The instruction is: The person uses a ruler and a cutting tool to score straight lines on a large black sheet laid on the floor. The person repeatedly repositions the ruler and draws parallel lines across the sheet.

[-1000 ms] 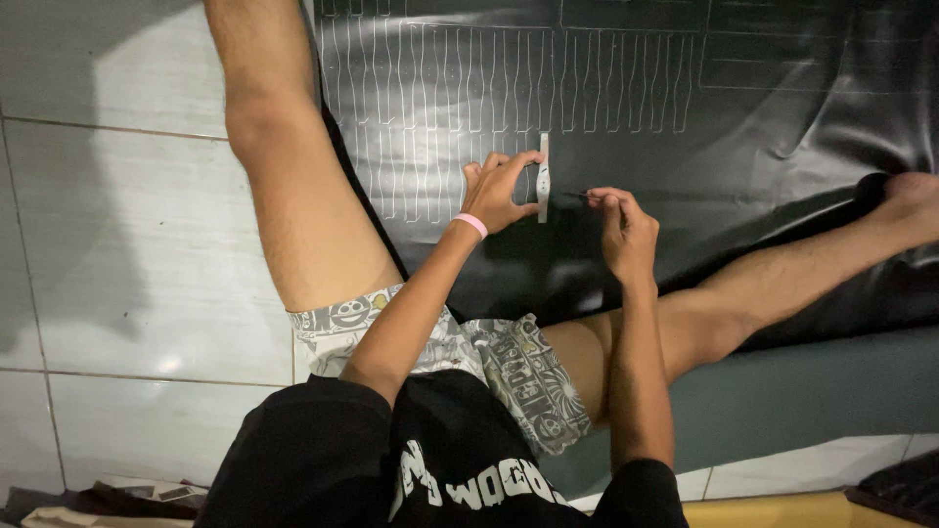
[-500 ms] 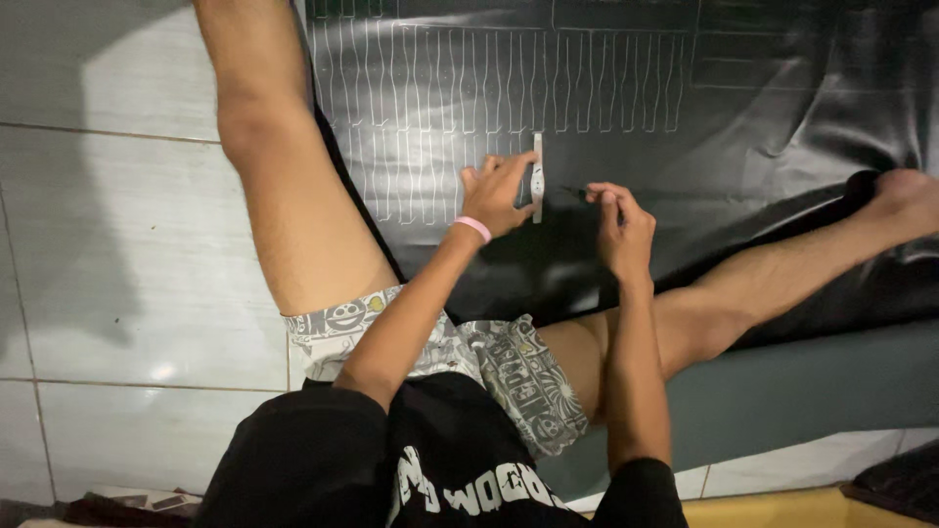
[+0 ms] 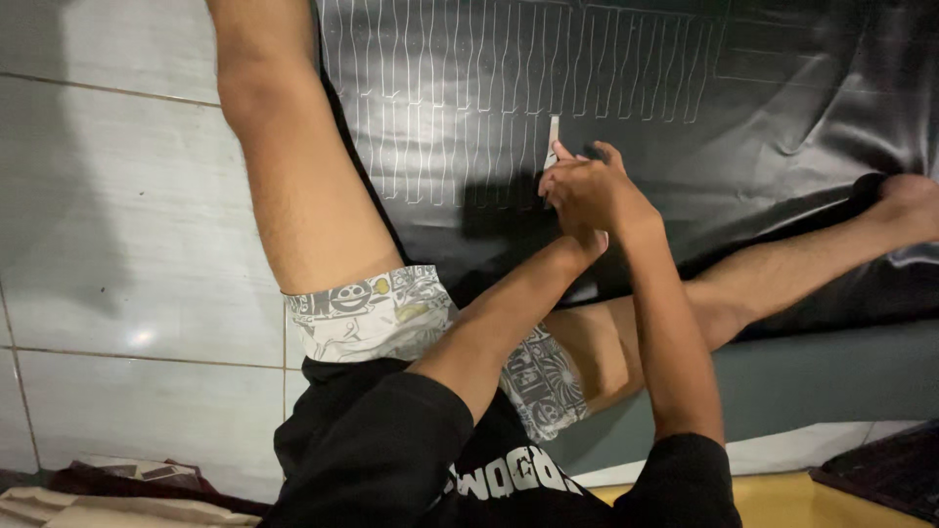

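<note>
1. Two hands bunched together over a small pale template strip (image 3: 553,137), standing on end on the black sheet (image 3: 782,108), just below the rows of drawn outlines.
2. Right hand (image 3: 599,191) on top, fingers curled at the strip's lower end; looks pinched on sth thin, prob. a marking tool, but too small and dark to tell for sure.
3. Left hand (image 3: 559,181) mostly hidden under the right; only knuckles and thumb side show, pressed against the strip. Grip itself not visible, so cannot tell if clamped or just steadying.
4. Progress, judged from the sheet: many white traced shapes (image 3: 460,88) already laid in tidy rows across upper left and centre, more toward upper right (image 3: 646,68). Strip sits at the edge of the lower row, w/ plain black stretching right and down from it, so a good part marked and a fair area left bare.
5. Sheet spread flat on pale floor tiles (image 3: 117,196), creased and glossy at far right.
6. Bare legs splayed either side of the work: one along the sheet's left edge, other bent across it, foot (image 3: 905,200) resting on the black.
7. Containers: none in view. Only a folded cloth (image 3: 88,484) bottom left, a dark mat (image 3: 880,469) bottom right.
</note>
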